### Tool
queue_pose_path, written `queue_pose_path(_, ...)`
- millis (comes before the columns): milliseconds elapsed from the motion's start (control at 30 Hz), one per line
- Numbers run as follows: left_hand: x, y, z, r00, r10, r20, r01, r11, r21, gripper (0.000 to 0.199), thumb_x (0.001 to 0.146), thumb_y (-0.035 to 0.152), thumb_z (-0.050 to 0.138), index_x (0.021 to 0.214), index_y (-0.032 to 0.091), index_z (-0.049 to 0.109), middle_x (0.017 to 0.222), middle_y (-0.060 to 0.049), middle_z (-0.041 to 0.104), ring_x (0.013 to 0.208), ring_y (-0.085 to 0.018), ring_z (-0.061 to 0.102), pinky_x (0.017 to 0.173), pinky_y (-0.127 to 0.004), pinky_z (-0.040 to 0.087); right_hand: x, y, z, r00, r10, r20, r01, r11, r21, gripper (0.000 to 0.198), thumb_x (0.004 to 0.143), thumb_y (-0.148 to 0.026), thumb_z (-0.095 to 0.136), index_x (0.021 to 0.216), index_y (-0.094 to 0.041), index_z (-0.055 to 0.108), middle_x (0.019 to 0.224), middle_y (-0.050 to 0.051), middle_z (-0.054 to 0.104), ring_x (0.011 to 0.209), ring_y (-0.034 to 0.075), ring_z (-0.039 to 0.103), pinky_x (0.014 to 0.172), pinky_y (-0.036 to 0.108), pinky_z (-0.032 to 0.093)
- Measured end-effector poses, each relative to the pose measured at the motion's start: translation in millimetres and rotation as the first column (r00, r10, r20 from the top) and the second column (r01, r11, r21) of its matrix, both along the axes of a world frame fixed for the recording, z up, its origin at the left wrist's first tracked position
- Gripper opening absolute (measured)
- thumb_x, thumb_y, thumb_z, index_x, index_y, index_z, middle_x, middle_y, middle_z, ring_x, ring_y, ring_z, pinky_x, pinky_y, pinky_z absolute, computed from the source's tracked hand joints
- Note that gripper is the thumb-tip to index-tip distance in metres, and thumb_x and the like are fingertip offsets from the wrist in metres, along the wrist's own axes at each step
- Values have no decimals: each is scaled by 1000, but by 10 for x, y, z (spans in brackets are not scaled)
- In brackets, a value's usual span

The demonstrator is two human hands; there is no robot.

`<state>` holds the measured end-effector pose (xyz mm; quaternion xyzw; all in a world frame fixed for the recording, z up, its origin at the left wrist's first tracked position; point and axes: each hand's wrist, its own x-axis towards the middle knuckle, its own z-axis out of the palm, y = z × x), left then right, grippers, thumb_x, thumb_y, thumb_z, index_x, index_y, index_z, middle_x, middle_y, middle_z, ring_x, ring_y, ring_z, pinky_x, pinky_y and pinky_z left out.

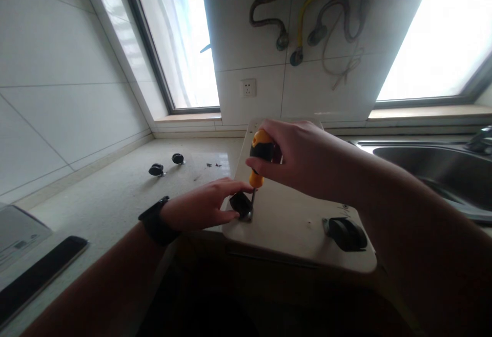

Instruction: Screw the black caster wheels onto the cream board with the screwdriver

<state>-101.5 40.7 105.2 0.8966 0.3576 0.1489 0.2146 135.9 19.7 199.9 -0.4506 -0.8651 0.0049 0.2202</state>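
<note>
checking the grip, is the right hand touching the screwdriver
Touching: the head view shows the right hand gripping the screwdriver by its handle, thumb lying across it.

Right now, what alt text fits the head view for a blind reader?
The right hand holds a yellow and black screwdriver upright at a black caster on a pale board. The left hand touches that caster; two loose casters lie nearby.
</note>
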Motion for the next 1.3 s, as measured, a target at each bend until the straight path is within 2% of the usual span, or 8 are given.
queue_pose_path(100, 90, -36, 13, 995, 40, 88, -42, 999, 26, 55, 89, 35, 76, 141, 25, 60, 139, -9, 66, 124, -26, 63, 108, -41, 49, -7, 11, -8, 999, 42, -18, -42, 999, 3, 31, 90, -51, 60, 93, -20, 62, 77, 1, 65, 59, 12, 51, 53, 28, 32)
queue_pose_path(333, 314, -31, -116, 896, 254, 364, -250, 966, -59, 27, 92, 42, 74, 101, 17, 75, 101, -6, 79, 89, -21, 73, 80, -33, 55, -26, 21, -19, 997, 77, -22, -77, 997, 23, 32, 90, -51, 61, 86, -20, 62, 71, 0, 63, 55, 10, 49, 52, 27, 29)
queue_pose_path(600, 363, -26, -169, 849, 304, 432, -280, 953, -119, 26, 91, 40, 75, 95, 15, 77, 92, -6, 80, 82, -19, 71, 74, -30, 54, -67, 39, -34, 998, 64, -16, -63, 996, 67, 36, 89, -55, 62, 86, -19, 62, 70, 0, 62, 56, 11, 47, 52, 28, 29)
queue_pose_path(700, 382, -31, -164, 865, 286, 411, -291, 955, -53, 19, 93, 34, 72, 96, 16, 79, 93, -5, 80, 83, -19, 71, 73, -31, 53, -19, 36, -49, 996, 88, -8, -87, 994, 66, 41, 90, -58, 62, 104, -19, 63, 80, 3, 66, 61, 12, 50, 54, 27, 30)
queue_pose_path(833, 382, -38, -144, 894, 272, 356, -294, 956, 6, 18, 94, 31, 69, 99, 18, 80, 93, -4, 80, 81, -20, 70, 74, -32, 53, 69, 39, -26, 962, 273, -3, -273, 962, 20, 55, 93, -37, 60, 145, -23, 48, 115, 9, 69, 75, 14, 57, 63, 27, 36)
queue_pose_path(933, 359, -31, -133, 900, 268, 343, -292, 956, 17, 18, 95, 33, 69, 98, 19, 80, 91, -4, 79, 82, -20, 71, 76, -32, 53, 87, 57, 10, 943, 334, -13, -334, 943, 6, 43, 97, -31, 55, 140, -27, 57, 117, 6, 70, 84, 15, 61, 70, 27, 40)
queue_pose_path(1133, 293, -7, -121, 906, 186, 381, -165, 983, -87, 21, 96, 35, 69, 106, 18, 78, 106, -6, 79, 94, -21, 73, 82, -33, 56, -53, 78, 16, 971, 237, 28, -238, 956, 170, 33, 89, -46, 72, 109, -19, 71, 92, 2, 69, 75, 13, 57, 67, 27, 35)
queue_pose_path(1300, 355, -37, -136, 852, 285, 439, -249, 958, -139, 29, 85, 39, 81, 99, 14, 78, 99, -7, 80, 87, -20, 72, 77, -32, 55, -240, 31, -3, 997, -6, 79, -16, 964, 266, 46, 86, -60, 70, 97, -15, 70, 77, 4, 62, 65, 14, 49, 62, 30, 30)
